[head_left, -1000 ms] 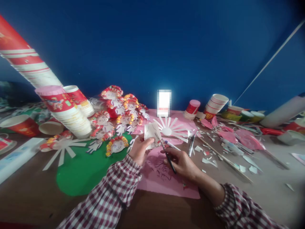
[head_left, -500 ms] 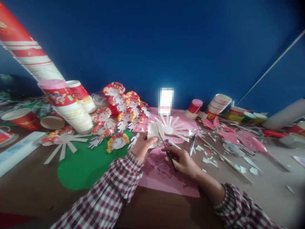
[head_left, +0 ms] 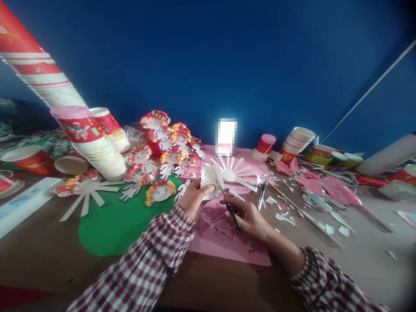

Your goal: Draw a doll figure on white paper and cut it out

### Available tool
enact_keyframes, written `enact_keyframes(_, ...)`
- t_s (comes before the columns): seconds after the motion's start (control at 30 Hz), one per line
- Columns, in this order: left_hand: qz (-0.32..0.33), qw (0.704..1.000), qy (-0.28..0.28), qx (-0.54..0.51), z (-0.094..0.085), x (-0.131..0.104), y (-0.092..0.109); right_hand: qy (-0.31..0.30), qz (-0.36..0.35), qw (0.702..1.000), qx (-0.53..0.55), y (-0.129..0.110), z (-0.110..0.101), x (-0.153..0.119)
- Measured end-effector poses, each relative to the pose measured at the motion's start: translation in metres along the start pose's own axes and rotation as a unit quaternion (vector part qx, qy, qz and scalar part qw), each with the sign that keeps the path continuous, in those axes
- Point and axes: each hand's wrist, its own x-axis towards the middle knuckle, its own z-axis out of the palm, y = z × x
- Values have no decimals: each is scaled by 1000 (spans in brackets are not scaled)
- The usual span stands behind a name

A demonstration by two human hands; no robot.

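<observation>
A small white paper piece (head_left: 209, 177) with faint drawn lines is pinched in my left hand (head_left: 194, 197), thumb on top. My right hand (head_left: 248, 218) is closed round dark-handled scissors (head_left: 232, 214), whose blades point up and left and meet the paper's right edge. Beneath both hands lies a pink sheet (head_left: 240, 255) with dark pen drawing on it. Just beyond the paper, a white sunburst of cut strips (head_left: 229, 175) rests on pink paper. Left of my left hand, a paper face with yellow and red hair (head_left: 160, 192) lies at the edge of a green sheet (head_left: 107, 229).
Stacked paper cups (head_left: 97, 147) lean at the left, with a cluster of paper dolls (head_left: 156, 121) beside them. More cups (head_left: 298, 139) stand at the back right. Paper scraps (head_left: 286, 219), a wooden stick (head_left: 307, 215) and a pen (head_left: 261, 196) lie right of my right hand.
The whole view has shifted very slightly. Both hands keep nearly the same pose, with the scissors still at the paper's right edge.
</observation>
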Motion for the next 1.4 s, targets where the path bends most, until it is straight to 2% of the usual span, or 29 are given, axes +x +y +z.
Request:
enact_keyframes(0.27,-7,1000,15,1,3,-2,2,-4,13,1000,8,-2,0,0)
enact_keyframes(0.97,-15,1000,-7,2,2,-2,4,-8,22,1000,6,-7,-1,1)
enact_keyframes(1.4,-4,1000,13,13,2,0,2,-17,27,999,-5,-9,-2,0)
